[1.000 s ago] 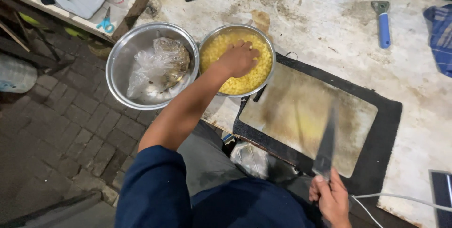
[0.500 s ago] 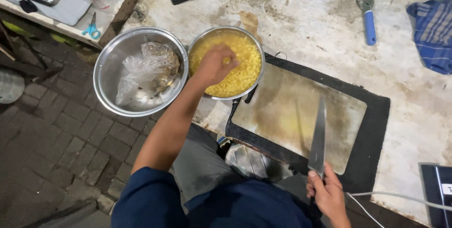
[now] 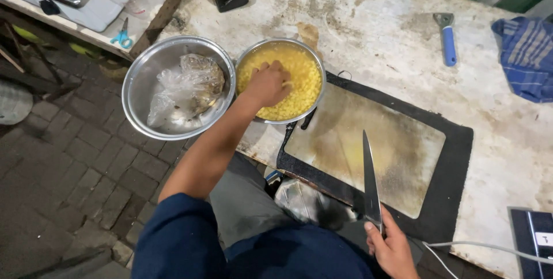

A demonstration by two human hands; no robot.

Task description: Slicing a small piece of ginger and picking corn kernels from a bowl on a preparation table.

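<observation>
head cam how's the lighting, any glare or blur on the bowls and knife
Head view: even light from above, sharp overall. Glare spots on the rim of the steel bowl holding a crumpled plastic bag and a pale sheen along the knife blade. The left hand in the corn bowl is slightly soft; the brick floor falls darker; table edges bow a little.

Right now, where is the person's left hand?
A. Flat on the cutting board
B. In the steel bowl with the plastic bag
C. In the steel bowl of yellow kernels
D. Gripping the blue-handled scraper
C: the left hand is down among the yellow kernels in the right-hand steel bowl, while the right hand holds a knife.
</observation>
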